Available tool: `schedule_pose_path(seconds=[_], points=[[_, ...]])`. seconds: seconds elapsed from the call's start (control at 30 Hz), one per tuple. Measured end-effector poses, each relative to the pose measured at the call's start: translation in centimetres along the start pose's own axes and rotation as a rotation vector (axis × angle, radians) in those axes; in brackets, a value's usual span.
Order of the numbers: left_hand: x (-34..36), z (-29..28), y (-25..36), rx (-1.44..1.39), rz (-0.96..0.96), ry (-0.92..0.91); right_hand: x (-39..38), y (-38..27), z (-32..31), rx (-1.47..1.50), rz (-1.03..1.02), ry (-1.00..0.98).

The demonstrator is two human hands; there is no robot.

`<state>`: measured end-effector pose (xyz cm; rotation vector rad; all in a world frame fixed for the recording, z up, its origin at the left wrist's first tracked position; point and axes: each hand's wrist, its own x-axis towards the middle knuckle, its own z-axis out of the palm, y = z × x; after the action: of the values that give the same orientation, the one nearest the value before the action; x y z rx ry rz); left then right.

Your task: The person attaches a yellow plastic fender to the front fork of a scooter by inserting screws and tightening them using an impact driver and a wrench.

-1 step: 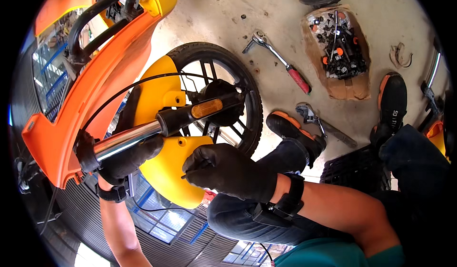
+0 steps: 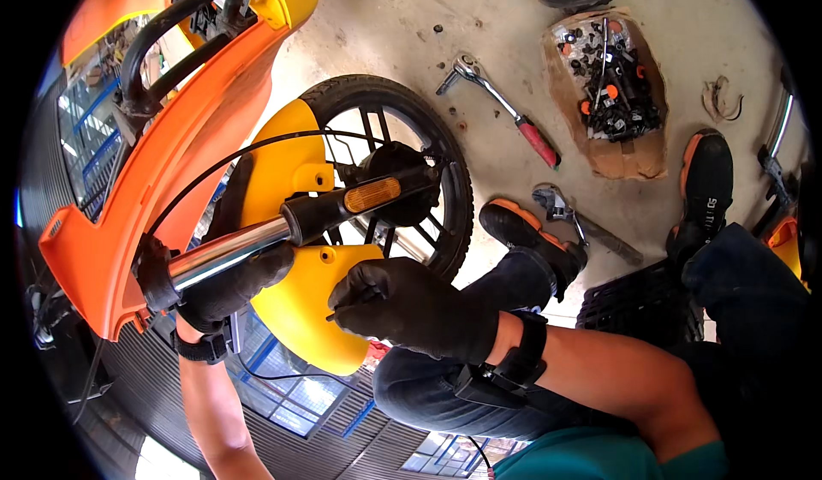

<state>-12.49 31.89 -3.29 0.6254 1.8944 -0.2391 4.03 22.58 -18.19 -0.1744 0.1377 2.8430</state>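
The fingers of the right hand (image 2: 411, 309) are clenched into a gloved fist, lower left of the wheel (image 2: 390, 161); whether something small is gripped inside cannot be told. The left hand (image 2: 244, 285), also gloved, is tucked under the bright tube of the fork (image 2: 227, 253), farther left of the wheel; its fingertips are hidden, so its grasp cannot be judged.

The yellow mudguard (image 2: 300, 317) is seen on both sides of the fork, at the left of the wheel, and its lower part is overlapped by the fist; contact there cannot be confirmed. No shift of hands or parts can be made out since the earlier picture, so the work appears to be held at the same point, with the mudguard kept beside the fork.

Farther out, the orange panel (image 2: 193, 137) is set left of the wheel. To the wheel's right, a ratchet (image 2: 494, 93) is laid on the floor (image 2: 385, 26), with a cardboard box (image 2: 629, 166) of loose fasteners (image 2: 612, 82) beyond it. A wrench (image 2: 558, 204) is left lower right of the wheel.
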Motion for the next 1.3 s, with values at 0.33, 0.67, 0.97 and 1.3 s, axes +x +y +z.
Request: schedule_pose_path(seconds=[0.33,0.67,0.97,1.3], points=[[0.1,-0.5,-0.6,0.149,-0.018,0.017,0.8,-1.7,-0.8,-0.038,0.031,-0.024],[-0.6,-1.0,-1.2,0.033,-0.086,0.029,0.7,-1.0,-0.2,-0.147,-0.017,-0.069],[-1.5,-0.9,-1.6,-0.008,-0.095,0.101,0.5,-0.6,1.1,-0.203,-0.256,0.024],[-1.0,1.5,-2.8,-0.032,0.167,0.293,1.0,-0.8,-0.2,-0.240,-0.242,0.005]])
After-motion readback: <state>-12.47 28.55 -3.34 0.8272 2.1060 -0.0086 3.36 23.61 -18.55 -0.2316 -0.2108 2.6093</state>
